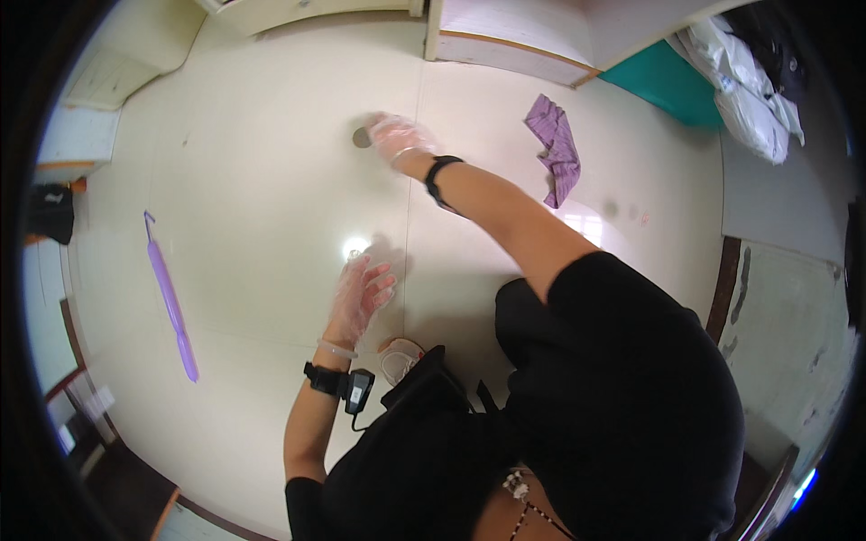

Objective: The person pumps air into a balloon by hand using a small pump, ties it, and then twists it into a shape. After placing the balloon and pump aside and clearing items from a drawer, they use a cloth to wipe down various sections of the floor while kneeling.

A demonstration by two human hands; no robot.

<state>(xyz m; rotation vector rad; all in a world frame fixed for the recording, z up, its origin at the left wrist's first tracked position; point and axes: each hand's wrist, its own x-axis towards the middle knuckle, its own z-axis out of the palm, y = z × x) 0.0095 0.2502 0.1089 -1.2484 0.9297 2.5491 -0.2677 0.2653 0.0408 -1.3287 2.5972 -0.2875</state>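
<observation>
My left hand (362,294), in a clear plastic glove, hovers above the pale tiled floor (270,270) with fingers apart and nothing held. A white bangle and a strapped black device (358,390) are on that forearm. My right hand (402,140), gloved the same way and wearing a black wristband, reaches far forward, low over the floor. Its fingertips are beside a round grey-brown spot (362,138), which could be a stain or a flat disc. Blur and the glove hide how the right fingers are set and whether they touch the spot.
A crumpled purple striped cloth (558,149) lies to the right on the floor. A long purple balloon (172,311) lies to the left. Cabinets (514,51) line the far side, near white plastic bags (751,115). Smaller floor marks (611,207) show right of my arm.
</observation>
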